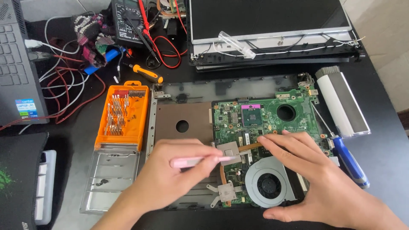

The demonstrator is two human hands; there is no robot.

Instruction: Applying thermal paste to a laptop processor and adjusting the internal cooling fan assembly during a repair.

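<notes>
Pink plastic tool (194, 161) pinched in left hand (170, 179), fingers closed round it, tip resting on square metal plate (228, 151) of copper heatpipe assembly – lying across green motherboard (264, 123) above round fan (268, 184). Right hand (315, 179) holds nothing – fingers spread flat, index on heatpipe near plate, steadying. Step looks like prying or scraping at plate. Next move calls for light, level pressure so tip doesn't skid onto nearby chips. Orange bit case (122, 116) sits left.
</notes>
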